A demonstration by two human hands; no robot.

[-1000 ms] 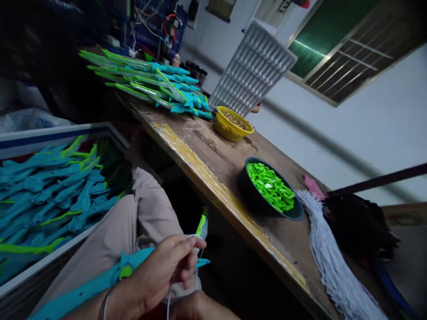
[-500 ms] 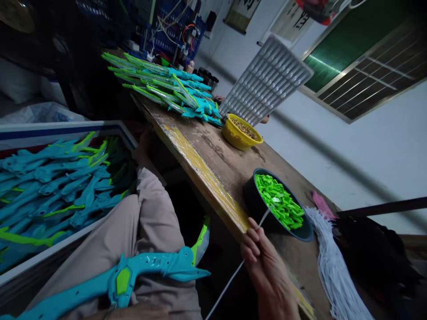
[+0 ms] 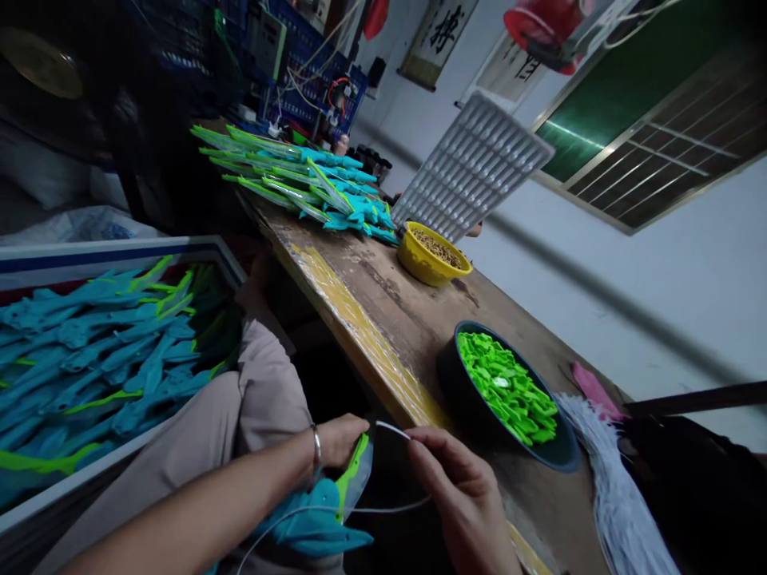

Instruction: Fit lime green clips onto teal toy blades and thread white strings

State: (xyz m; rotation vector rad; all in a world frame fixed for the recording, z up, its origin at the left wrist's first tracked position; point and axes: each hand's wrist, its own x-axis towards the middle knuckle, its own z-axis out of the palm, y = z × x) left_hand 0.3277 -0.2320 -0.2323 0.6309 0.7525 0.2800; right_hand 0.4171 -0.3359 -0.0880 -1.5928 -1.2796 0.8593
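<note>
My left hand (image 3: pixel 346 442), with a silver bracelet at the wrist, closes around the end of the lime-green strip of a blue-and-green plastic toy piece (image 3: pixel 323 523). The piece lies over my lap, partly hidden by my left forearm. Between thumb and fingers of my right hand (image 3: pixel 459 479) a thin white cord (image 3: pixel 392 429) is pinched, its short free end pointing at the green strip. The rest of the cord loops from the right hand across the blue part. A small gap separates the hands.
A crate (image 3: pixel 228 263) of similar pieces stands at left. On the wooden table (image 3: pixel 383 291) are more toy pieces (image 3: pixel 311 180), a yellow bowl (image 3: pixel 428 267) of small metal-coloured parts, a dark basin (image 3: pixel 566 455) of green parts, white cords (image 3: pixel 605 495) and a clear moulded tray (image 3: pixel 473 164).
My left hand has come up from the bottom edge to the green strip's end. My right hand has shifted down and turned, bringing the cord's end towards it.
</note>
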